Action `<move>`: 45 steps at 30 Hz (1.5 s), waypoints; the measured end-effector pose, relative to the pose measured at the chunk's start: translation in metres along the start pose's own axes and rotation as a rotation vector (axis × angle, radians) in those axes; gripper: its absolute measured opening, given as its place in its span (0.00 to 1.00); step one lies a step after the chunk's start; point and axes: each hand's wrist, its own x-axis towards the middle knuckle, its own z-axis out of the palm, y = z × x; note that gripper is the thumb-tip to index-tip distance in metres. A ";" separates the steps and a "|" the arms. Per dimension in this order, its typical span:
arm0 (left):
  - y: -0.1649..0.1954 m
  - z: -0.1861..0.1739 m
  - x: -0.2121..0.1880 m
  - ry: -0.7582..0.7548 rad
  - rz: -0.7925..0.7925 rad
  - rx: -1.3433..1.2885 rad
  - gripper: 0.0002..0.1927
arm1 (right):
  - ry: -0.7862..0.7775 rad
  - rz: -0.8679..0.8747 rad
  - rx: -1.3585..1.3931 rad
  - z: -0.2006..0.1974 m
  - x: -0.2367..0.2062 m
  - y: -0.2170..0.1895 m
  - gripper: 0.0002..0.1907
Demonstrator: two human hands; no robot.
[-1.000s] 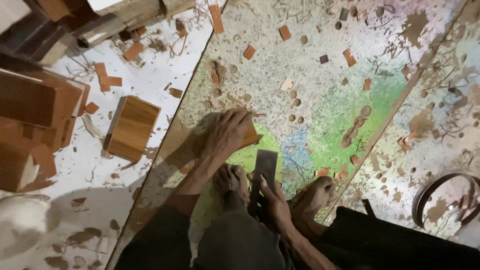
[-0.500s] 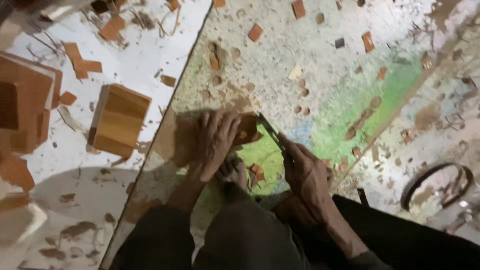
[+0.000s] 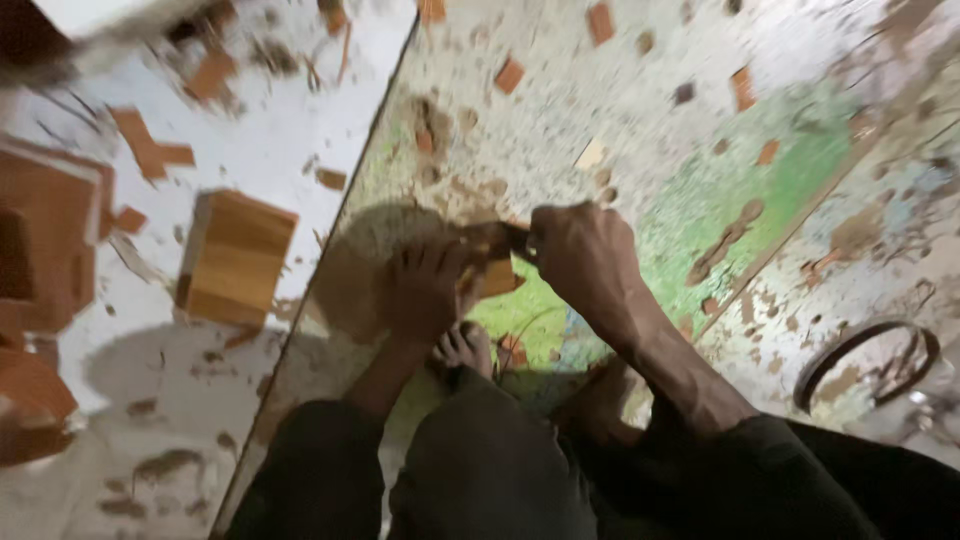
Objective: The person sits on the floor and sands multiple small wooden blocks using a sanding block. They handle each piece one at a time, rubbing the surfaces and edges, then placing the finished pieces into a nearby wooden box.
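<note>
— What is lying under the hands?

— A small orange wood block (image 3: 497, 278) is resting on the floor (image 3: 640, 120), on a green patch of paint. The left hand (image 3: 425, 290) is pressing down flat on it, fingers spread over its near edge, so it is open rather than clenched.

— And the right hand (image 3: 580, 255)?

— It is curling closed around a dark tool (image 3: 505, 238), whose tip is meeting the block's top. The picture is blurring, so the tool's kind is unclear.

— What is sitting close by?

— A bare foot (image 3: 465, 348) is sticking out just beneath the block, between dark trouser legs (image 3: 480, 460).

— Farther out?

— Wood chips (image 3: 510, 75) are lying scattered across the floor. A larger wooden box (image 3: 235, 258) is standing to the left on a white sheet (image 3: 270, 150). A dark ring (image 3: 866, 365) is lying well to the right.
</note>
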 end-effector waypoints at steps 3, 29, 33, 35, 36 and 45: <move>0.003 -0.003 0.008 -0.099 0.193 0.043 0.49 | 0.085 -0.045 0.726 0.002 -0.006 0.048 0.09; 0.004 -0.002 0.014 0.338 -0.064 -0.050 0.04 | 0.398 -0.203 0.117 -0.007 -0.059 -0.024 0.07; -0.004 0.018 -0.002 0.310 -0.081 -0.022 0.05 | 0.220 -0.182 0.008 -0.013 -0.027 -0.042 0.06; -0.004 0.022 -0.004 0.301 -0.098 -0.029 0.06 | 0.230 -0.207 -0.057 -0.010 -0.009 -0.058 0.06; -0.004 0.023 -0.003 0.315 -0.093 -0.032 0.08 | 0.270 -0.216 -0.104 -0.011 -0.001 -0.064 0.05; -0.002 0.008 0.010 0.336 0.041 -0.160 0.23 | 0.444 0.183 1.367 0.024 -0.037 0.098 0.13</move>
